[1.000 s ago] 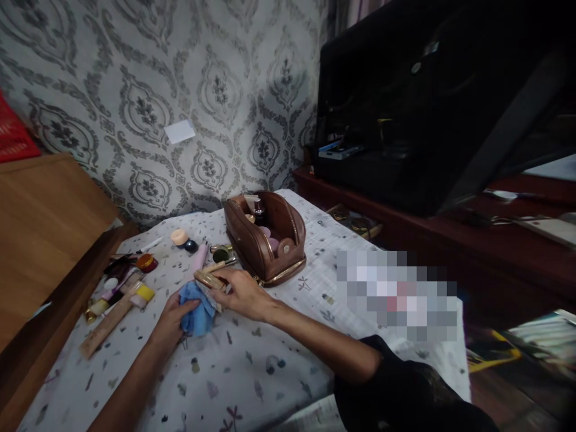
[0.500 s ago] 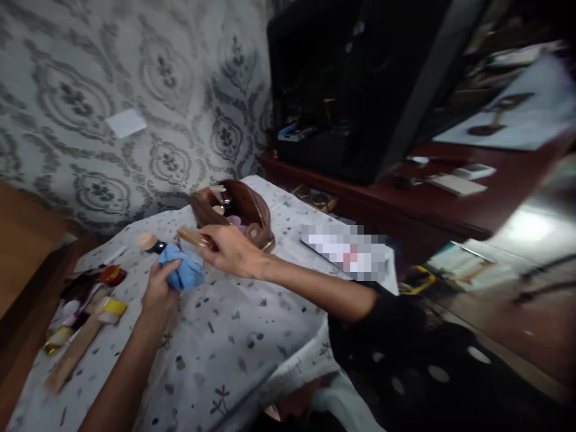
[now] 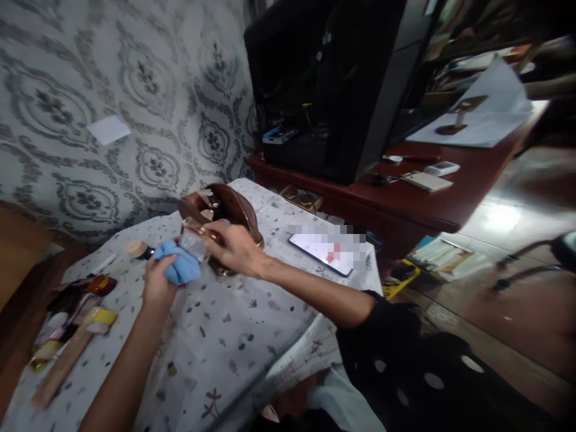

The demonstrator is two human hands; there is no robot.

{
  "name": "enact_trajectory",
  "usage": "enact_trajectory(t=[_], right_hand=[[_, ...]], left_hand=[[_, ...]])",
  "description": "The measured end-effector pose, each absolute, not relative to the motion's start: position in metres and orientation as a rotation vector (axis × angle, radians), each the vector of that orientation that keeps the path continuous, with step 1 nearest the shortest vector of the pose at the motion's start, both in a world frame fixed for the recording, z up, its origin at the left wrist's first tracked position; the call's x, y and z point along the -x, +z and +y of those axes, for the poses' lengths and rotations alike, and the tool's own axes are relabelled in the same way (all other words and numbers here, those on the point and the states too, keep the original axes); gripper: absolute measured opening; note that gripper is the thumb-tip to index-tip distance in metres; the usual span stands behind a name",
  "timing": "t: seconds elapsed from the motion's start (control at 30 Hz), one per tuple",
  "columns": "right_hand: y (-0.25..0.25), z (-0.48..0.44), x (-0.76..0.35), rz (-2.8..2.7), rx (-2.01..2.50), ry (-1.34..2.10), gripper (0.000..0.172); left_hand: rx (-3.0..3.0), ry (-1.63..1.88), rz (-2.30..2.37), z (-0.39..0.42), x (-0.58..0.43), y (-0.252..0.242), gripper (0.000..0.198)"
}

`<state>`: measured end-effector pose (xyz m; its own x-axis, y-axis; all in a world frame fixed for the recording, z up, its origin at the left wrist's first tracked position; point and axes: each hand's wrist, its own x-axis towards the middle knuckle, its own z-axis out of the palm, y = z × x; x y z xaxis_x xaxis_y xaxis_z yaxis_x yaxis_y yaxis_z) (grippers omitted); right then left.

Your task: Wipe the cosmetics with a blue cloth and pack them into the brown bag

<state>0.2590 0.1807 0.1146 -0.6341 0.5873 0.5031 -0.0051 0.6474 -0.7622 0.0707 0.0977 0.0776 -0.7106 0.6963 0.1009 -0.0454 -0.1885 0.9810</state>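
Note:
My left hand (image 3: pixel 158 282) is closed around a crumpled blue cloth (image 3: pixel 179 263) above the table. Just to its right, my right hand (image 3: pixel 238 247) grips a small boxy item with a clear face and gold-brown edge (image 3: pixel 193 240), its near side against or very close to the cloth. What kind of item it is, I cannot tell. Behind my right hand stands a brown bag (image 3: pixel 236 204), unzipped, with several small cosmetics inside; the hand hides part of it. A dark bottle with a beige cap (image 3: pixel 136 249) lies left of the cloth.
On the left of the patterned tablecloth (image 3: pixel 216 360) lie several cosmetics, including a red-brown jar (image 3: pixel 101 284) and a yellow-banded container (image 3: pixel 102 320). A phone (image 3: pixel 321 255) lies at the right. Behind stands a black television (image 3: pixel 315 102) on a dark red cabinet (image 3: pixel 418 210).
The view has turned slightly, so the surroundings sit further left. The boxy item in my right hand has tipped, showing more of its clear face. Both hands keep their hold.

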Motion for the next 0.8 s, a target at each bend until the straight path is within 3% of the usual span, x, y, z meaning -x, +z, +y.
enact_trajectory(t=[0.2,0.3,0.37,0.43,0.63,0.8], right_hand=[[0.132,0.228,-0.264,-1.973,0.552,0.836,0.016],[0.138,0.246,-0.262,-2.032,0.666,0.653,0.03],[0.141,0.252,-0.257,-2.132,0.738,0.505,0.042],[0.143,0.256,-0.251,-2.3,0.817,0.373,0.043],[0.149,0.259,-0.223,-2.652,1.062,0.229,0.035],[0.145,0.263,-0.204,-2.703,1.197,0.261,0.043]], left_hand=[[-2.113,1.533,1.949,0.115,-0.08,0.084,0.044],[-2.59,1.173,1.985,0.12,-0.083,0.084,0.058],[-2.688,1.022,1.986,0.122,-0.083,0.084,0.061],[-2.697,0.968,1.997,0.123,-0.082,0.083,0.06],[-2.641,1.125,1.983,0.121,-0.083,0.081,0.053],[-2.611,1.247,1.963,0.12,-0.084,0.074,0.051]])
